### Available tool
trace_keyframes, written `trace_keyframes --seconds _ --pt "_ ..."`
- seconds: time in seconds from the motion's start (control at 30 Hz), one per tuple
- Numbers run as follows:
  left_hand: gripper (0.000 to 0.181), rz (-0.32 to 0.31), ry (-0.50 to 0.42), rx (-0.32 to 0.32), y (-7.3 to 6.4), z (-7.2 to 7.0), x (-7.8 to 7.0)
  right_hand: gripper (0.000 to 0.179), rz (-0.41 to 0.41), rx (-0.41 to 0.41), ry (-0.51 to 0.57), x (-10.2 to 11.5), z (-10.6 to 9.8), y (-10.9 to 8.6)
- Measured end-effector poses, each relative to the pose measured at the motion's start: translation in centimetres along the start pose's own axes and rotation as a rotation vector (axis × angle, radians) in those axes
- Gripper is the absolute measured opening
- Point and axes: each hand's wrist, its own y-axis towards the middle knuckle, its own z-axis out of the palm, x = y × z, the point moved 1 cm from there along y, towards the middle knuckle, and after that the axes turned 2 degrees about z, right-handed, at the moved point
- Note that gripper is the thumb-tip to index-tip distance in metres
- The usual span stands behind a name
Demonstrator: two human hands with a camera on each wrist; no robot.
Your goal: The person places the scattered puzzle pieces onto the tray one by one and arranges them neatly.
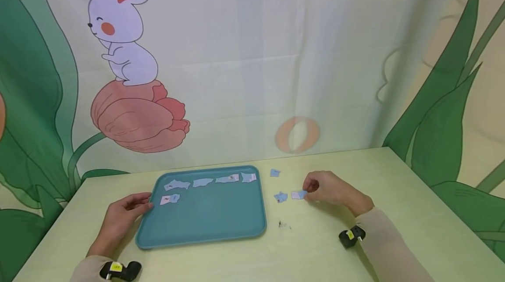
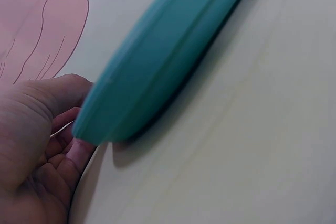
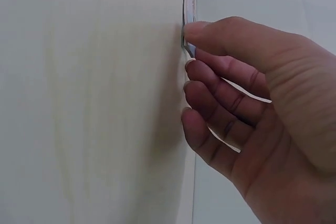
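Note:
My left hand (image 1: 123, 217) grips the left rim of a teal tray (image 1: 209, 223), thumb above and fingers below it in the left wrist view. Several torn pieces of blue and white paper lie on the tray: a row along its far side, including a ragged strip (image 1: 203, 182), and one torn piece (image 1: 170, 199) nearer the left rim. Right of the tray, my right hand (image 1: 331, 187) pinches a small blue and white paper piece (image 1: 297, 194) between thumb and index finger, close over the table. In the right wrist view that paper piece (image 3: 186, 14) shows edge-on.
Two more torn pieces lie between tray and right hand: a small blue scrap (image 1: 275, 173) farther back and a jagged scrap (image 1: 280, 197) nearer. Dark marks (image 1: 283, 225) show on the pale table (image 1: 315, 247). A printed curtain (image 1: 244, 76) hangs behind the table's far edge.

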Motion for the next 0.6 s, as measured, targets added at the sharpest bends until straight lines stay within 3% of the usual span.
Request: trace_keyframes --seconds 0.6 --pt "0.049 0.012 0.012 0.000 0.13 0.00 0.30 0.015 -0.026 -0.009 -0.025 0.01 0.13 0.08"
